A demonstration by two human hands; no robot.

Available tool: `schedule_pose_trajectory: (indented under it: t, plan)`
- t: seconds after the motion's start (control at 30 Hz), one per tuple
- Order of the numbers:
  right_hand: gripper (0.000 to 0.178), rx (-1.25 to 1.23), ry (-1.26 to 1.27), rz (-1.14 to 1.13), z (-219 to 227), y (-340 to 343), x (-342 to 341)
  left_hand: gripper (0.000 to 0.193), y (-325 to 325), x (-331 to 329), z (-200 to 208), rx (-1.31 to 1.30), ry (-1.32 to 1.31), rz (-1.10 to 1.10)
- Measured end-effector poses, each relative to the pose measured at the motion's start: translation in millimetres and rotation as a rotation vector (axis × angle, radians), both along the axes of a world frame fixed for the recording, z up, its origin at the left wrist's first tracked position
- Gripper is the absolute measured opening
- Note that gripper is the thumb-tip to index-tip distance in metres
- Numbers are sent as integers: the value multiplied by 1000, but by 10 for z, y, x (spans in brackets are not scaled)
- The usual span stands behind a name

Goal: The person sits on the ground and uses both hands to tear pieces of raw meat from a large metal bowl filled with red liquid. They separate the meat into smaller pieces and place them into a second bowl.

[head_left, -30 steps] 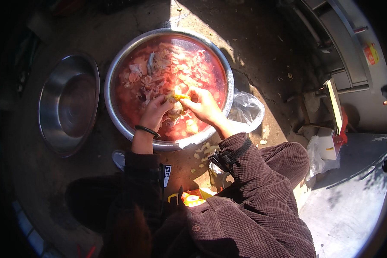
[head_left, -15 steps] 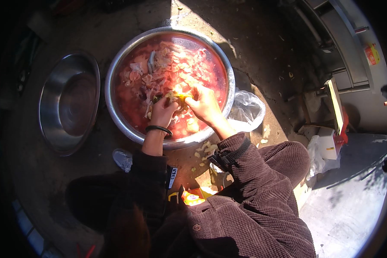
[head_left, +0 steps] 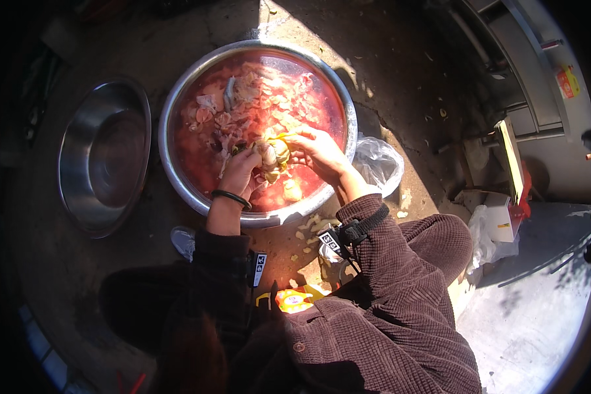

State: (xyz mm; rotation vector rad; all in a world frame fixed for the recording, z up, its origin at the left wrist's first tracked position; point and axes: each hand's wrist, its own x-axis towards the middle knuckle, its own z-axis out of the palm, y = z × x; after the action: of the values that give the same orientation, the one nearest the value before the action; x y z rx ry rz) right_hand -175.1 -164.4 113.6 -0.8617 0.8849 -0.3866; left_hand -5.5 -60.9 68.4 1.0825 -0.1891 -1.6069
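Observation:
A large round metal basin [head_left: 169, 177] holds reddish water and many pale pieces of meat or innards [head_left: 256, 98]. Over its near part I hold up a lumpy, whitish clump of innards [head_left: 273, 157] with yellow bits. My left hand [head_left: 241, 171], with a dark band at the wrist, grips the clump's left side. On its right, my right hand [head_left: 318, 156] is curled, with thumb and fingers at the yellow part. Some fingertips are hidden behind the clump. A dark bit shows by my left fingers, too small to name.
To the left stands a second metal basin [head_left: 108, 157], oval in this view. A clear plastic bag [head_left: 379, 164] lies against the big basin's right side. Pale scraps [head_left: 312, 226] are scattered on the ground before me. Boards and a white box [head_left: 499, 220] stand at the right.
The clump has turned and come up into fuller view between my hands. My left hand has shifted slightly left, and my right hand has moved a little to the right.

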Motion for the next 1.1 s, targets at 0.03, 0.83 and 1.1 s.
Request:
schedule_pose_trajectory:
  t: [0.03, 0.83, 1.1]
  plan:
    - [28, -116, -3, 73, 59, 10, 3, 21, 0, -13, 3, 33, -34, 55]
    - [24, -703, 107, 289, -71, -130, -64, 18, 96, 91, 220, -131, -211, -257]
    - [28, -518, 128, 172, 109, -288, -288, 21, 121, 162, 219, -306, -355, -450]
